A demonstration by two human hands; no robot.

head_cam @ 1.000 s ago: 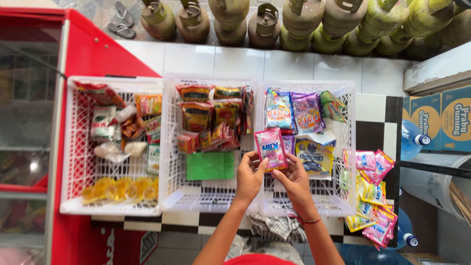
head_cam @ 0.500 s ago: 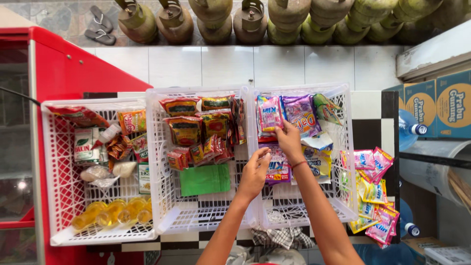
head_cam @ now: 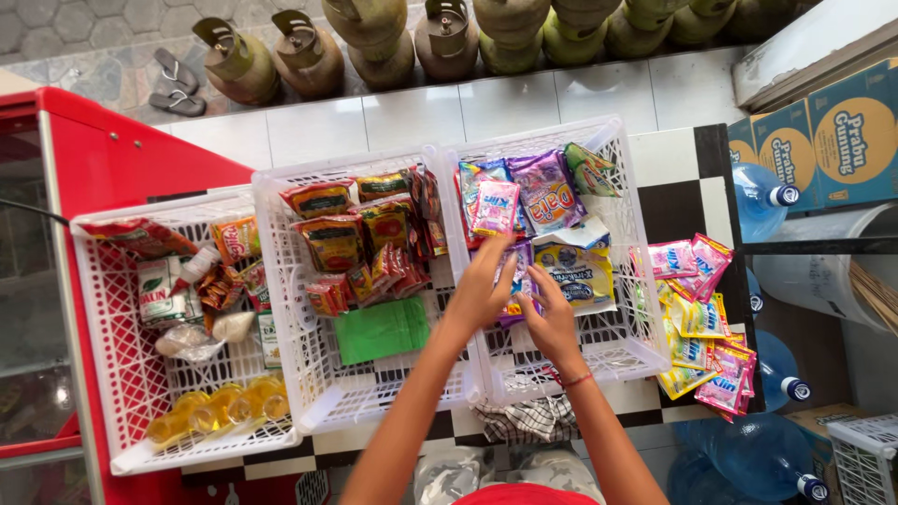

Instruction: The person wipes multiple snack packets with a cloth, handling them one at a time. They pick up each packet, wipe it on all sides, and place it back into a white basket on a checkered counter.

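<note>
Both hands pinch purple-yellow plastic sachets (head_cam: pixel 513 281) — left hand (head_cam: pixel 479 295), right hand (head_cam: pixel 552 323) — inside white plastic lattice basket (head_cam: pixel 629 351), just below pink sachet (head_cam: pixel 495 208).

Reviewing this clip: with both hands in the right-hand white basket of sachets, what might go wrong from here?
1. Both the left hand and the right hand work on the purple sachet strip; nearby packs such as the pink sachet might get knocked askew.
2. The sachet strips hanging outside the right basket look loosely draped and may slip off if it is jolted.
3. The baskets' near edges seem to overhang the checkered counter, so leaning on them may tip them.
</note>
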